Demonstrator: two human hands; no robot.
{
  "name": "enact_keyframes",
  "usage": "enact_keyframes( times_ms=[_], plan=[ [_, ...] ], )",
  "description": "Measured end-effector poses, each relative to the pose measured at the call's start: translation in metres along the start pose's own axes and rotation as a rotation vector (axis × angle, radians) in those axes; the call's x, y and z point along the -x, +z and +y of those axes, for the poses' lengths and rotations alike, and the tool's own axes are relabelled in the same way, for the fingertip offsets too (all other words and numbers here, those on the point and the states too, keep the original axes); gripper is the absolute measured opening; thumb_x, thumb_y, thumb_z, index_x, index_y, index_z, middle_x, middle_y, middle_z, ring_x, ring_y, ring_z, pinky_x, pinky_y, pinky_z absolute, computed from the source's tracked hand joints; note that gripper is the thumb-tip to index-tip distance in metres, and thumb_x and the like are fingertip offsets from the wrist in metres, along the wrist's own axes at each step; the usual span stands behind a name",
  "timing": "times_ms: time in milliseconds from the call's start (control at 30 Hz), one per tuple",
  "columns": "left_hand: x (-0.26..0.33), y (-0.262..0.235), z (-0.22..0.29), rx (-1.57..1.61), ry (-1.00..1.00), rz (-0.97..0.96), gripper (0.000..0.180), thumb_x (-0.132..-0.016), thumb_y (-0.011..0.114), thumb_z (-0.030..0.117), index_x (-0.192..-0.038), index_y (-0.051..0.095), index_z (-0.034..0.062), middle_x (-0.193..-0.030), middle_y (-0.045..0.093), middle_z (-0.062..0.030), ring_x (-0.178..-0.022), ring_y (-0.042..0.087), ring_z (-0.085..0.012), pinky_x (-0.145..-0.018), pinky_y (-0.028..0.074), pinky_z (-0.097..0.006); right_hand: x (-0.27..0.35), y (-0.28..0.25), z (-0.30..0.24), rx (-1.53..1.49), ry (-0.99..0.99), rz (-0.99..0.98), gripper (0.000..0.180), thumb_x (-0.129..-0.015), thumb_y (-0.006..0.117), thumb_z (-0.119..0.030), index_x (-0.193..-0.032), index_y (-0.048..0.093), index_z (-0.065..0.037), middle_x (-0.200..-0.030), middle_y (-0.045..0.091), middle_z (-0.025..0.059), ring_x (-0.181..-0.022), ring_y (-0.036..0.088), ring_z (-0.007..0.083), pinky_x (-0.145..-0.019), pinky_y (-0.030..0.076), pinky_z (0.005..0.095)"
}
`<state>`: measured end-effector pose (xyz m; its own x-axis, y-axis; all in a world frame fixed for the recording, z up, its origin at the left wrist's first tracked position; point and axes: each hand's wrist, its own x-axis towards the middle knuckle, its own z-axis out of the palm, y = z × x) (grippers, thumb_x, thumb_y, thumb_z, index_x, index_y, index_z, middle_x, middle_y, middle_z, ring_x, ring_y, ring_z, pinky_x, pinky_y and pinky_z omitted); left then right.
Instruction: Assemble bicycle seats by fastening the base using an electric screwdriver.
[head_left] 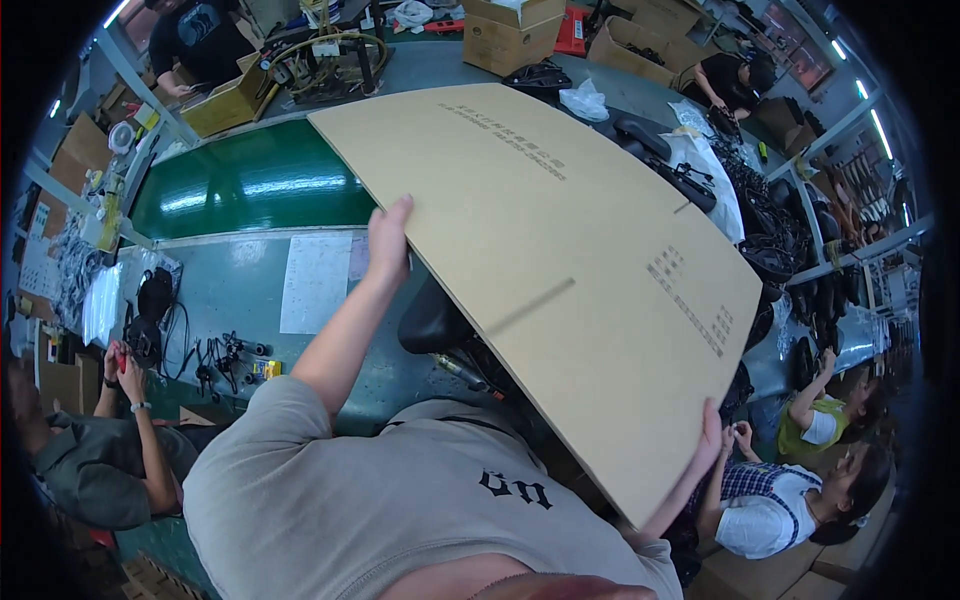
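Note:
A large flattened cardboard box (560,250), brown with dark print and a slot cut in it, is held up tilted in front of my chest. My left hand (390,238) grips its left edge, thumb on the face and the other fingers mostly hidden behind. On the lower right edge my right hand (710,430) is closed, with part of it behind the board. Under the cardboard a black saddle (435,318) shows in part on the bench, beside a metal tube (460,372). The board hides whatever else lies beneath it.
A green conveyor belt (260,185) runs behind the bench (240,265). Paper sheets (315,285) and small black parts (225,360) lie at left. Black parts and plastic bags (585,100) crowd the right. Co-workers sit on both sides; an open carton (512,35) stands at the back.

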<state>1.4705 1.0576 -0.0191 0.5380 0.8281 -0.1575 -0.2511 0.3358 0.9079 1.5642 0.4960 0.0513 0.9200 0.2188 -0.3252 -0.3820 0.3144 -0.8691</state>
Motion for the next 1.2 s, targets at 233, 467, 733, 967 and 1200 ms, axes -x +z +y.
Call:
enact_keyframes(
  times_ms=[233,467,733,967,1200],
  plan=[
    [-0.035,-0.031,0.029,0.254,-0.239,-0.114,0.056,-0.103,0.053,0.037,-0.141,0.05,-0.0046,-0.133,0.062,-0.0222,-0.123,0.063,-0.0363,-0.107,0.051,-0.048,0.032,0.142,0.028,0.033,-0.174,-0.034,0.049,-0.105,0.054,-0.025,-0.14,0.049,0.009,-0.127,0.065,0.0204,-0.114,0.068,0.0262,-0.095,0.056,0.0358],
    [0.029,-0.046,-0.001,0.27,-0.335,-0.03,0.047,-0.096,0.061,0.01,-0.138,0.051,-0.0055,-0.131,0.063,-0.0229,-0.115,0.067,-0.0363,-0.098,0.058,-0.048,0.034,0.157,0.038,-0.036,0.04,-0.154,0.056,-0.101,0.054,-0.026,-0.145,0.045,0.007,-0.136,0.06,0.0215,-0.123,0.063,0.0278,-0.104,0.051,0.0402],
    [0.024,-0.026,0.05,0.091,-0.173,0.029,0.051,-0.09,0.061,-0.005,-0.138,0.043,-0.0084,-0.127,0.061,-0.0258,-0.111,0.069,-0.0379,-0.092,0.061,-0.049,0.043,0.162,0.053,-0.034,-0.033,-0.178,0.056,-0.102,0.054,-0.028,-0.143,0.045,0.009,-0.135,0.061,0.0216,-0.122,0.064,0.0286,-0.104,0.052,0.0407],
    [-0.033,-0.023,0.077,0.008,-0.126,-0.094,0.048,-0.089,0.062,-0.005,-0.134,0.045,-0.0098,-0.124,0.063,-0.0258,-0.106,0.071,-0.0373,-0.09,0.061,-0.048,0.072,0.201,0.065,0.0,-0.128,-0.176,0.056,-0.105,0.055,-0.024,-0.148,0.039,0.008,-0.145,0.053,0.0192,-0.131,0.056,0.0284,-0.107,0.049,0.042],
    [-0.128,-0.055,0.086,-0.097,-0.481,-0.165,0.041,-0.091,0.065,0.017,-0.122,0.061,-0.0095,-0.111,0.071,-0.0251,-0.094,0.073,-0.0369,-0.086,0.061,-0.048,0.065,0.243,0.079,-0.012,0.187,-0.543,0.036,-0.107,0.057,-0.017,-0.132,0.049,0.007,-0.111,0.069,0.0216,-0.083,0.075,0.0281,-0.068,0.064,0.0384]
  ],
)
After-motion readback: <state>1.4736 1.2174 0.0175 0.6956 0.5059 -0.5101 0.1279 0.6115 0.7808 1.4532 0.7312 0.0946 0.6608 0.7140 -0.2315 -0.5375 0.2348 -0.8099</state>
